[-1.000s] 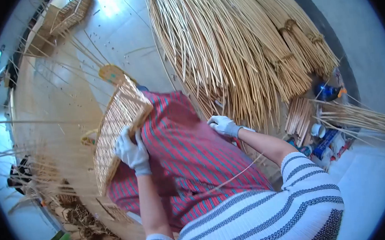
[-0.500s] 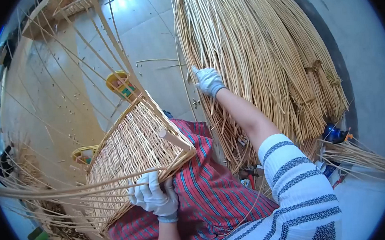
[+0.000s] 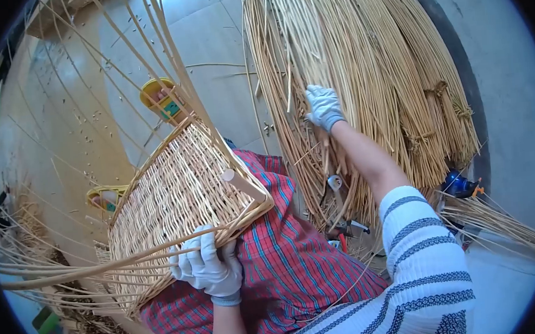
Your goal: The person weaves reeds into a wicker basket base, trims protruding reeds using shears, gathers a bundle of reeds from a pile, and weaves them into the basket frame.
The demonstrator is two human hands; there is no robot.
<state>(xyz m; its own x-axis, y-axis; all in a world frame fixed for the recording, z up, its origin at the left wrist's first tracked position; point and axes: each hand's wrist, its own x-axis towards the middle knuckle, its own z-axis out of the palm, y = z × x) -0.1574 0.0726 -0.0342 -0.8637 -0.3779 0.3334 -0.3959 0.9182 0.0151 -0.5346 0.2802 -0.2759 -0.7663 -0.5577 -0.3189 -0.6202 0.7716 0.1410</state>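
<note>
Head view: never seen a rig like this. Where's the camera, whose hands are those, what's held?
There is no robot here. One camera, worn on a person's head, looks forward and down; every picture comes from it, with dark, rounded edges. Both hands are the wearer's own, in pale gloves. The left hand grips the near edge of a woven piece, beside a red striped cloth over the lap. The right hand is at a large pile of long rods on the floor; whether it holds any, I can't tell.
</note>
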